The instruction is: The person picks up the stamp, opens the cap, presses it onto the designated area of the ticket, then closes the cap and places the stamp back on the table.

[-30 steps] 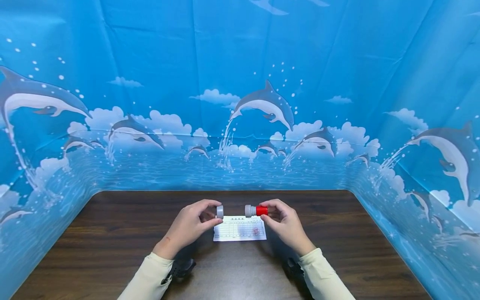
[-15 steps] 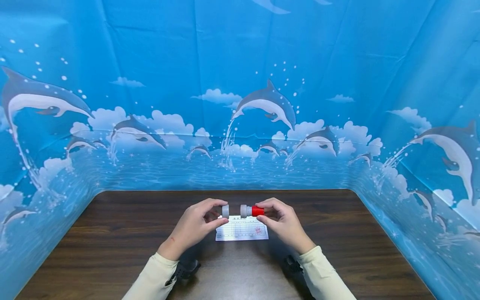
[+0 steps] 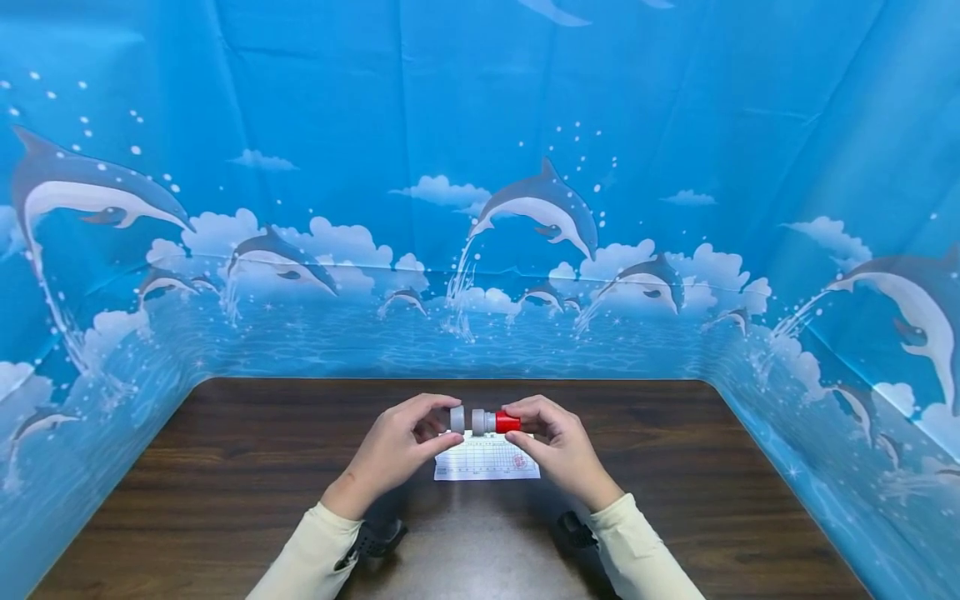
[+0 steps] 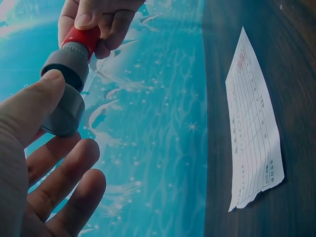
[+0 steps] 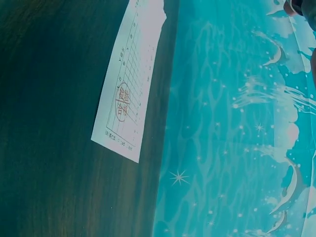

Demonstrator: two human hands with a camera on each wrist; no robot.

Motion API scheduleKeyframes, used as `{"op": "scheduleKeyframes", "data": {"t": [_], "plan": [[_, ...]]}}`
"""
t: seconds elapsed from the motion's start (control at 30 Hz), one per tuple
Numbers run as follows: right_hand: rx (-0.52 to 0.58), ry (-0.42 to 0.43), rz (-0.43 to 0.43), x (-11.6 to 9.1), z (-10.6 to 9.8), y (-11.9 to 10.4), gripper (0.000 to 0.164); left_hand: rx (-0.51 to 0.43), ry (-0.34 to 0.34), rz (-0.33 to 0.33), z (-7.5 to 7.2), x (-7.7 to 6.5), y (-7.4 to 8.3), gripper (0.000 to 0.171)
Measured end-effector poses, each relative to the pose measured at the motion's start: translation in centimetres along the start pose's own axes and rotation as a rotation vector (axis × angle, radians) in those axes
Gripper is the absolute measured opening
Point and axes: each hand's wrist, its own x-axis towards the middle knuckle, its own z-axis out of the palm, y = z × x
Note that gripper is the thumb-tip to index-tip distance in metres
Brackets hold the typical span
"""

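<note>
My left hand [image 3: 393,450] pinches a round grey cap [image 3: 457,419] between thumb and fingers. Facing it is a stamp with a red handle [image 3: 507,422] and a grey round head [image 3: 478,422]. My right hand [image 3: 558,446] grips the stamp by that handle. A narrow gap separates cap and stamp head in the head view. From the left wrist, the cap [image 4: 65,114] lies just below the stamp's head [image 4: 66,66], its hollow end hidden. Below both hands a printed paper slip [image 3: 487,462] lies on the table, bearing a round red stamp mark [image 5: 122,101].
The slip rests on a dark wood-grain table [image 3: 247,467]. A blue curtain printed with dolphins [image 3: 480,333] surrounds the table's back and sides. Dark devices are strapped to both wrists, such as the left wrist device [image 3: 381,537].
The hands have come closer together, the stamp moving left and the cap slightly right, so the gap between them has narrowed. The whole head view has shifted a little.
</note>
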Motion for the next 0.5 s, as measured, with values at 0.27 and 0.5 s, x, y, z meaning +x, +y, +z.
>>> {"op": "scheduleKeyframes", "data": {"t": [0.27, 0.5], "plan": [[0.01, -0.004, -0.007, -0.27, 0.23, 0.1, 0.037, -0.008, -0.038, 0.029, 0.26, 0.03, 0.19, 0.043], [0.012, -0.02, -0.015, -0.16, 0.46, -0.22, 0.037, 0.0, -0.046, 0.034, 0.27, -0.06, 0.26, 0.045]]}}
